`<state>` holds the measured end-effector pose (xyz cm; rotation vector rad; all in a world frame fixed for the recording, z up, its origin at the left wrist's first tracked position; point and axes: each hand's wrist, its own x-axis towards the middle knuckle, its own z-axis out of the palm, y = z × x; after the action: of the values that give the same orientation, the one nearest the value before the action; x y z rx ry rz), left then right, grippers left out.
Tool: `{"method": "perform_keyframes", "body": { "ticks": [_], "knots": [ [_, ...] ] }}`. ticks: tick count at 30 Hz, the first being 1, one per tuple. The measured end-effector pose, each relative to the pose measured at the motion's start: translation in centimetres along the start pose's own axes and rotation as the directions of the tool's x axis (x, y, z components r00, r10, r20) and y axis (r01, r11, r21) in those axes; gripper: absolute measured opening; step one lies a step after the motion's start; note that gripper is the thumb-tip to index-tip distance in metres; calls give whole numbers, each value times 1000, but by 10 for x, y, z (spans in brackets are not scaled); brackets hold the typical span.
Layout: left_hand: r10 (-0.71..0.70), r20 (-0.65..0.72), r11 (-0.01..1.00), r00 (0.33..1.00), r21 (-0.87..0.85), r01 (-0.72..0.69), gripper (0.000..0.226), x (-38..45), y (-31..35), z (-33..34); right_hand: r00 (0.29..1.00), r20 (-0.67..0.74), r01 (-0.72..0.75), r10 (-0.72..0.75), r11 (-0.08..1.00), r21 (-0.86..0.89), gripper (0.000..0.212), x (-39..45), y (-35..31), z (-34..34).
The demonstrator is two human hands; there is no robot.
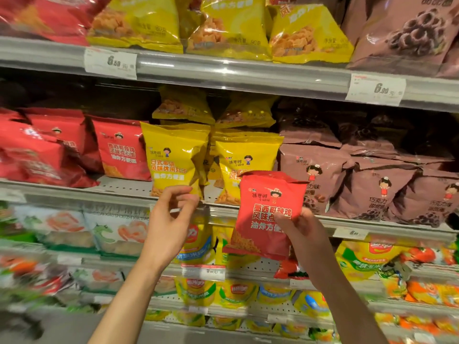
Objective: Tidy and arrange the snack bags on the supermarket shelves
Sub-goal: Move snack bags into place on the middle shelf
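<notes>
Far left on the grey metal middle shelf (116, 186): glossy red foil snack bags (119, 150), leaning and slumped. Next right, two stacks of yellow plastic snack bags (173, 157), front ones upright. Left hand (171, 219) raised just before the shelf edge below the left yellow bag, holding nothing, fingers (182, 189) loosely curled with thumb close to the fingertips. Right of it, small red foil snack packet (267, 212) held upright in front of the shelf edge, overlapping the right yellow stack. Right hand (303, 229) gripping that packet at its lower right side, thumb across the printed front. Far right: matte brown snack bags (367, 189) crowded on the same shelf. Above, white price tags (375, 89) on the upper shelf rail.
</notes>
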<state>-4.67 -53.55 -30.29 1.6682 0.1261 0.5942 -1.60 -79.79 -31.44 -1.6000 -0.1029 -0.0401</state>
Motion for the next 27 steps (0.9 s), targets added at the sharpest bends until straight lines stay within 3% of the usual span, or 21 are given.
{"method": "perform_keyframes", "body": {
  "ticks": [9, 20, 23, 27],
  "knots": [
    [-79, -18, 993, 997, -86, 77, 10, 16, -32, -94, 998, -40, -35, 41, 990, 135, 25, -17, 3, 93],
    [-12, 52, 998, 999, -62, 15, 16, 78, -51, -231, 987, -161, 11, 12, 990, 144, 28, -40, 0, 251],
    [86, -9, 996, 996, 32, -86, 13, 90, -49, -255, 987, -161, 38, -18, 992, 123, 27, -32, -9, 278],
    [357, -107, 864, 928, 415, -284, 26, 111, -50, -283, 989, -130, 95, -77, 987, 133, 25, -4, -27, 314]
  ]
}}
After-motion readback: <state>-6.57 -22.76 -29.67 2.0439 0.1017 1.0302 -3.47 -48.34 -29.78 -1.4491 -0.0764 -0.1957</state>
